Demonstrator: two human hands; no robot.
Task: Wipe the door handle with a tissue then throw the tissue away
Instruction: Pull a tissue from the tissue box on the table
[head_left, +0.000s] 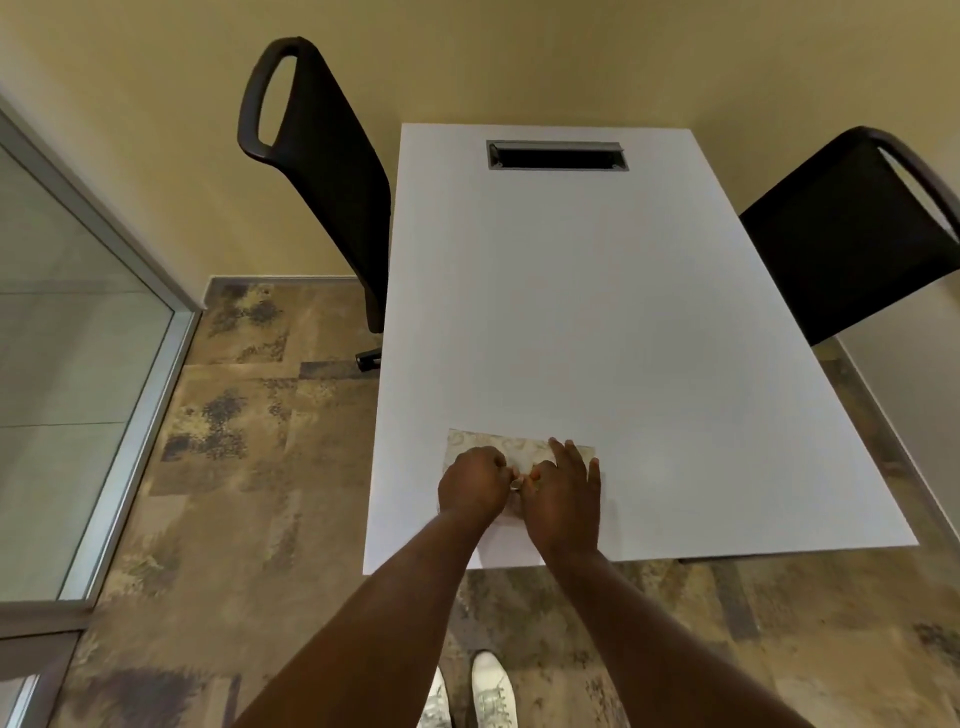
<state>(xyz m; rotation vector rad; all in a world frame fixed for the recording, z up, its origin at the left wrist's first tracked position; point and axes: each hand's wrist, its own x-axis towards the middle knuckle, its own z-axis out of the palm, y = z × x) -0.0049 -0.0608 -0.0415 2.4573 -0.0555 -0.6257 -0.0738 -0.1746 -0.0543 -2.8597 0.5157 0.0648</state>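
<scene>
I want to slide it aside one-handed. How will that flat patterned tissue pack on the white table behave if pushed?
The flat patterned tissue pack lies low on the smooth white table, so it should probably slide rather than tip. It looks thin and soft, likely light and bendable. Both hands rest on it.

It looked like an office meeting room. Beyond the hands stretched a white table (597, 312) with a cable port (557, 155), flanked by black chairs (322, 171); a glass partition (67, 364) stood to their left.
</scene>
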